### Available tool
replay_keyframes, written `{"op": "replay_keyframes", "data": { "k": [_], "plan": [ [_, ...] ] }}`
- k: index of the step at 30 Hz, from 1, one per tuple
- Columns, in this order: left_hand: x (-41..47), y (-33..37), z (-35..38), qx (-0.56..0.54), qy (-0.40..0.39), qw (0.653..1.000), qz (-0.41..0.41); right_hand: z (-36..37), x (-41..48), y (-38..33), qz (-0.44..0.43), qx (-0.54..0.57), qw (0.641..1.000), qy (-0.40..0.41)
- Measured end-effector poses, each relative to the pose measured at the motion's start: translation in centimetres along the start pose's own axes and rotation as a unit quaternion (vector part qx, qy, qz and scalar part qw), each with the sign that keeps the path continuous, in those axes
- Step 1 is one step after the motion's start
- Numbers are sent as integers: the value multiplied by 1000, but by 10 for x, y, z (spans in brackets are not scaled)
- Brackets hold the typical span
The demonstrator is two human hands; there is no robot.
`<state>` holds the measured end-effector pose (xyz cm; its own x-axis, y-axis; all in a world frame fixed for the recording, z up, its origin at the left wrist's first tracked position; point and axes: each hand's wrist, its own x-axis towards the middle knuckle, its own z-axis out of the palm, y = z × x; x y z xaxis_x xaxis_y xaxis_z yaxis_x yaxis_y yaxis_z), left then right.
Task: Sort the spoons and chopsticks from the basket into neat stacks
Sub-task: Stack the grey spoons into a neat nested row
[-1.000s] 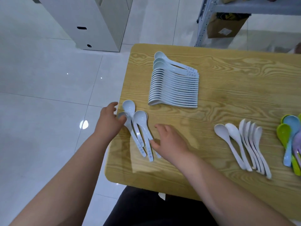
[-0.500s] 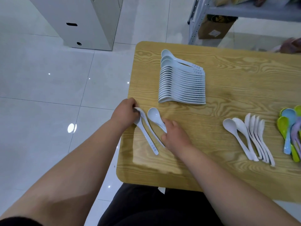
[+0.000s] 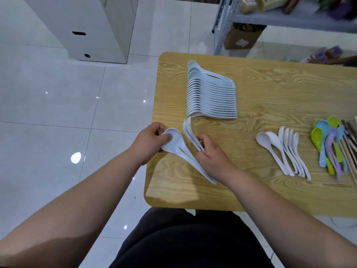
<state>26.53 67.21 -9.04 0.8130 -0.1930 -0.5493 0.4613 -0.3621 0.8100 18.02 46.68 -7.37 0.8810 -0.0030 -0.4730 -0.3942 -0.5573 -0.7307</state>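
On the wooden table, my left hand grips the bowls of two nested pale blue spoons near the left edge, their handles running toward me. My right hand pinches two more pale blue spoons by the handles, tipped on their sides just below the long stack. That neat stack of pale blue spoons lies in the table's far middle. A row of white spoons lies to the right.
Coloured spoons in green, blue and purple lie in a pile at the right edge beside wooden chopsticks. A white cabinet stands on the tiled floor at the left. A metal shelf with a cardboard box stands behind the table.
Both hands have picked up the loose pale blue spoons that lay flat near the left edge. The left now holds two nested; the right has lifted two on their sides toward the stack.
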Motion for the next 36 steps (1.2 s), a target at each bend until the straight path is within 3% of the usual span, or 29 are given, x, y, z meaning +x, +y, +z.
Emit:
{"op": "replay_keyframes", "data": {
  "k": [5, 11, 19, 22, 25, 31, 36],
  "plan": [
    [-30, 27, 9, -140, 18, 990, -28, 0, -25, -26, 55, 143, 988, 6],
    [-51, 51, 29, -251, 3, 967, -34, -17, -50, -36, 25, 173, 985, 17],
    [-63, 76, 92, -464, 22, 883, -61, -58, -66, -22, 46, 176, 983, 22],
    [-66, 87, 114, -462, 57, 884, -53, -83, -67, -4, 59, 200, 976, 66],
    [-67, 99, 131, -451, 76, 889, -34, -113, -69, 15, 14, 198, 973, 121],
    [-69, 131, 175, -382, 89, 917, -80, -156, -79, 36, -101, 165, 981, 2],
    [-76, 138, 207, -403, 76, 909, -79, -164, -86, 53, -93, 152, 983, -32]
  ]
}}
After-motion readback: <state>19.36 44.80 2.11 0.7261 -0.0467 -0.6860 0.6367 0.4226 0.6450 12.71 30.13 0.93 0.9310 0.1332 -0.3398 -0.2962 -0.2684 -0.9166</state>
